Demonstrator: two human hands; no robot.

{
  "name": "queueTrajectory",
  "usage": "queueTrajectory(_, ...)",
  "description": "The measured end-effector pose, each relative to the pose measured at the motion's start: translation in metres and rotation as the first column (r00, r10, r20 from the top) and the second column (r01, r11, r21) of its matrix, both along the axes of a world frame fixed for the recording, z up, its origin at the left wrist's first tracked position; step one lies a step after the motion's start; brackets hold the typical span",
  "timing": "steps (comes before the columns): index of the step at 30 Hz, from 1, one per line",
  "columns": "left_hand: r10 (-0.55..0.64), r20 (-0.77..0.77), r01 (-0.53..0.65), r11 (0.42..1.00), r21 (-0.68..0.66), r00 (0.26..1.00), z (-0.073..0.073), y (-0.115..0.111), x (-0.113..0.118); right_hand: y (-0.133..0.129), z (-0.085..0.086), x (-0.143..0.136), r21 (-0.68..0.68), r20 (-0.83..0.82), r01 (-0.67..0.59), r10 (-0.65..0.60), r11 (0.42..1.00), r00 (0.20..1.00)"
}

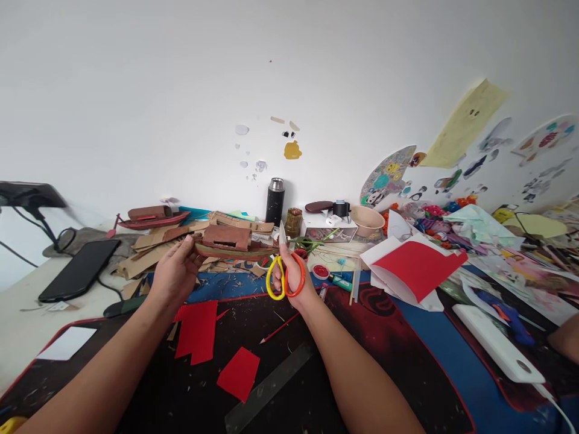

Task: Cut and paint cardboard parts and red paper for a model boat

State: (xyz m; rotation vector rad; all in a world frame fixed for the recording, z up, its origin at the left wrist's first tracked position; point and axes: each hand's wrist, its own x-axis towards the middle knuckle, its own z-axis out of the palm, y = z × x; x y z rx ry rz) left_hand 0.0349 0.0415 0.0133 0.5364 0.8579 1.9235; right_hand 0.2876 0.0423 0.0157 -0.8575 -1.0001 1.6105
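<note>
A small brown model boat with an arched cabin is held level above the cluttered table. My left hand is closed on its left end. In my right hand are scissors with one yellow and one orange-red handle, blades pointing up. The fingers of that hand also lie at the boat's right end; whether they grip it is hard to see. Below, on the dark mat, lie two pieces of red card, a red pencil and a ruler.
A second model boat rests on cardboard scraps at the back left. A phone lies at the left. Behind stands a black thermos. Red card sheets, a glue gun and a white power strip occupy the right, where another person's arm shows.
</note>
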Motion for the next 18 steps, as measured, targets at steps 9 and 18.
queueTrajectory(9,-0.087,-0.029,0.084,0.992,-0.092,0.996,0.001,-0.005,0.008,0.002,-0.002,0.001,-0.038,0.020,0.086,-0.085,0.996,0.996)
queueTrajectory(18,-0.157,0.019,0.158,0.984,-0.083,0.987,0.013,-0.015,0.020,0.000,-0.001,-0.001,-0.012,0.050,0.045,-0.044,0.999,0.998)
